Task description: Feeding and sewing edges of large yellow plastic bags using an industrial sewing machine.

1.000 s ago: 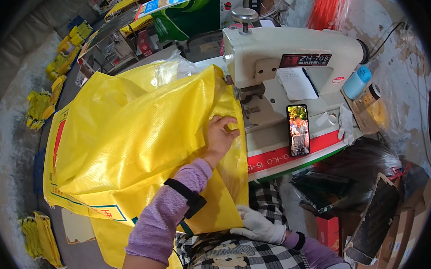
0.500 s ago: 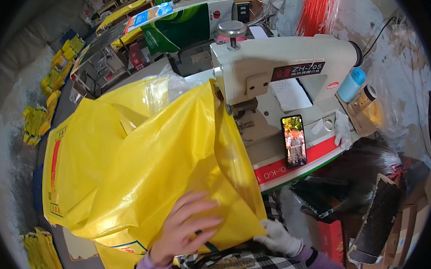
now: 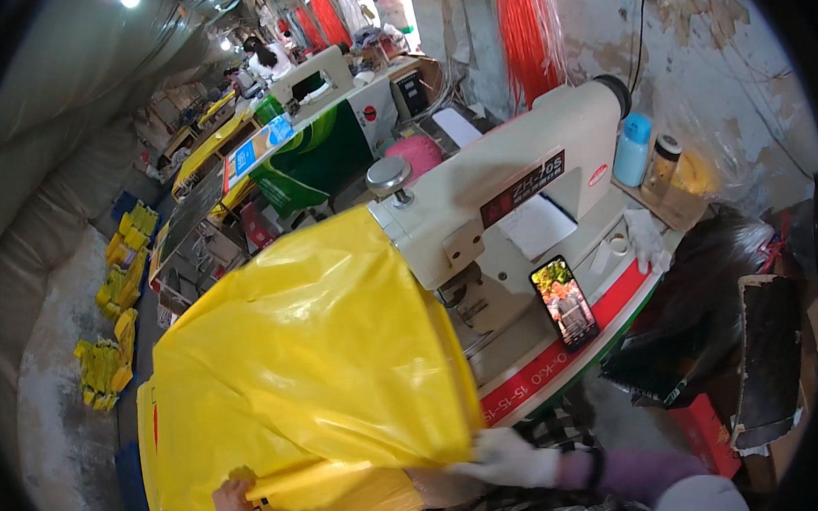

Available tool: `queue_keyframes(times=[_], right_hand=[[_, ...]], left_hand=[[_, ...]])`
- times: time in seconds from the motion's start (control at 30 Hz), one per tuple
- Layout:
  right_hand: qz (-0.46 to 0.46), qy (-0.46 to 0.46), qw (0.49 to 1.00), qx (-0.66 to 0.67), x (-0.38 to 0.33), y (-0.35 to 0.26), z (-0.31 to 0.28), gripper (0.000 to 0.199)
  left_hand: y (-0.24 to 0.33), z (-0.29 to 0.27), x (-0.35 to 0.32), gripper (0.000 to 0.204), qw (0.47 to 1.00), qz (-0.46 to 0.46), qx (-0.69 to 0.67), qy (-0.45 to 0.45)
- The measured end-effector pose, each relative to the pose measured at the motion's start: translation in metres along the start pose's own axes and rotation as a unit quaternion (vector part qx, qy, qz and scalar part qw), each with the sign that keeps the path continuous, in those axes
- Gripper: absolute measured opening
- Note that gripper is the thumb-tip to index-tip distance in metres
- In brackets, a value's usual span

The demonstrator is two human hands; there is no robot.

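A large yellow woven plastic bag (image 3: pixel 311 346) lies spread over the left end of the sewing-machine table, its right edge by the machine's needle end. My bare left hand (image 3: pixel 234 500) is closed on the bag near its lower left, beside a printed box. My right hand (image 3: pixel 510 459), in a white glove, grips the bag's near right corner; its fingertips are partly hidden by the fold. The white industrial sewing machine (image 3: pixel 507 174) stands just beyond the bag, and the bag hides part of the table.
A phone (image 3: pixel 564 304) with a lit screen leans at the table's red front edge. Behind the machine arm are a blue bottle (image 3: pixel 632 151) and a brown flask (image 3: pixel 663 163). Folded yellow bags (image 3: pixel 108 360) lie in piles at left. A person (image 3: pixel 269 58) is far off.
My left hand has moved left and down and closed on the bag. The bag is spread flatter and its top has shifted. The view has tilted up, showing more of the room.
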State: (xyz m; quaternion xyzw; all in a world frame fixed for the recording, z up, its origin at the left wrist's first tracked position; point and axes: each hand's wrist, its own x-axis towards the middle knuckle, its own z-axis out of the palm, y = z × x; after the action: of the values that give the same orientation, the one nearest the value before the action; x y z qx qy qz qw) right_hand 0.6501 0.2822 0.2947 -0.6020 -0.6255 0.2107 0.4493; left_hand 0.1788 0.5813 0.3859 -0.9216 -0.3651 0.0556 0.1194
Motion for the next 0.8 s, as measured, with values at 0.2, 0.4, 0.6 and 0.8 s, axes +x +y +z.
queue_keyframes(times=[0.2,0.4,0.6,0.8], right_hand=[[-0.083,-0.13,0.988,-0.009,0.086,-0.038,-0.042,0.023],[-0.185,-0.34,0.916,0.102,0.078,-0.067,0.019,0.027],[-0.244,-0.321,0.91,0.096,0.085,-0.109,0.185,0.045],[-0.276,-0.26,0.925,-0.028,0.123,-0.058,0.13,0.044]], left_hand=[[-0.116,0.044,-0.014,0.045,0.976,-0.117,0.056,0.176],[-0.016,0.085,-0.137,0.056,0.406,-0.544,-0.65,0.342],[0.289,-0.032,-0.135,0.049,0.153,-0.483,-0.857,0.1],[0.3,-0.022,-0.232,0.03,0.331,-0.644,-0.68,0.115]])
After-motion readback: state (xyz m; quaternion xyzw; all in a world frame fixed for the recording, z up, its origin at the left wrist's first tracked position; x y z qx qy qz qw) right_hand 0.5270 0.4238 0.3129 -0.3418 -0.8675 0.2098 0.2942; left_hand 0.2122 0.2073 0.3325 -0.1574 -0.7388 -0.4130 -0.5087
